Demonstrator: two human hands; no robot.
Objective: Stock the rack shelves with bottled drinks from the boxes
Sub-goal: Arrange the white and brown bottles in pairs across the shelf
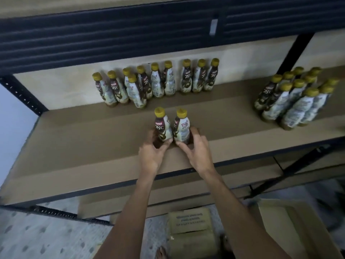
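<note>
While both arms reach forward, left hand (152,156) and right hand (197,152) each grip an upright bottle — left bottle (162,126), right bottle (181,127) — on the shelf (84,146).

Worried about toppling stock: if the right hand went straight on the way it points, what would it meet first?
Past the bottle it grips, the right hand would cross bare shelf, then likely meet the back row near its middle; depth is unclear.

The bottles (163,126) have mustard-yellow caps and brown-and-cream labels. The shelf board (74,146) is tan, the rack frame (112,34) dark blue-black, the floor (37,230) pale with grey flecks.
</note>
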